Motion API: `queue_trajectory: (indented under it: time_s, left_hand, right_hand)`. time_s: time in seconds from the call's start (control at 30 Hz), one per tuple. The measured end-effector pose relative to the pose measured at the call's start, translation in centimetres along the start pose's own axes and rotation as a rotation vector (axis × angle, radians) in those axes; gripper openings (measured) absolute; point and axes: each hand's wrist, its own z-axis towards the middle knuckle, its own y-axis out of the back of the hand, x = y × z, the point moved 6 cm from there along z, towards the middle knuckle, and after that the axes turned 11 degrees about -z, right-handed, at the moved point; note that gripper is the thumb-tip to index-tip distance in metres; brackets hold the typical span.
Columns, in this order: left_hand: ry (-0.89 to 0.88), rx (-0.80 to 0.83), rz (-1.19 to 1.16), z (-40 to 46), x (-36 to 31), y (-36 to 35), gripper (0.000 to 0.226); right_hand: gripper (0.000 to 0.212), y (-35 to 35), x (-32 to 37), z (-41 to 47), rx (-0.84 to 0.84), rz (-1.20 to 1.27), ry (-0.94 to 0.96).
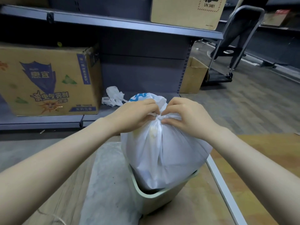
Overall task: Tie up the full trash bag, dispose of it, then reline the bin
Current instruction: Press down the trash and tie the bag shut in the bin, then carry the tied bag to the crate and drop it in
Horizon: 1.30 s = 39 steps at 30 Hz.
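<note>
Both hands, left hand and right hand, pinch the gathered neck of the full white plastic trash bag, which sits in the pale green plastic bin. The tying step seems in hand; next, the knot needs tightening before lifting out. Behind the bin, a brown cardboard box reads "UN 3481".
</note>
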Motion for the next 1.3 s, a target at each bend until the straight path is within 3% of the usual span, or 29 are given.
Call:
queue_trajectory:
  time_s: [0.2,0.37,0.5,0.63,0.83,1.0,1.17,1.3]
  left_hand:
    - [0.054,0.026,-0.094,0.2,0.7,-1.0,0.011]
    - [0.093,0.058,-0.064,0.2,1.3,-1.2,0.022]
    - [-0.038,0.016,0.178,0.1,1.2,-0.8,0.042]
    - [-0.101,-0.02,0.126,0.5,1.7,-0.5,0.046]
    - [-0.158,-0.079,0.049,0.0,3.1,0.6,0.048]
    - [-0.179,-0.197,0.032,0.5,4.8,4.8,0.054]
    - [0.037,-0.059,0.137,-1.1,8.0,8.5,0.058]
    - [0.262,0.082,0.11,-4.8,8.3,11.9,0.057]
  right_hand:
    - [0.014,-0.5,0.6,-0.1,-0.148,-0.102,0.051]
    - [0.017,-0.9,0.8,0.0,-0.206,-0.2,0.039]
    - [0.027,-1.0,0.7,-0.1,-0.201,-0.184,0.048]
    - [0.012,-1.1,-0.2,-0.3,-0.137,-0.15,0.029]
    - [0.025,-1.3,-0.8,-0.1,0.103,0.097,0.049]
    - [0.037,-2.8,-0.4,1.9,0.462,0.233,0.014]
    - [0.045,-3.2,0.3,2.9,0.768,0.235,-0.302]
    - [0.036,-2.3,2.2,3.1,0.837,-0.023,-0.266]
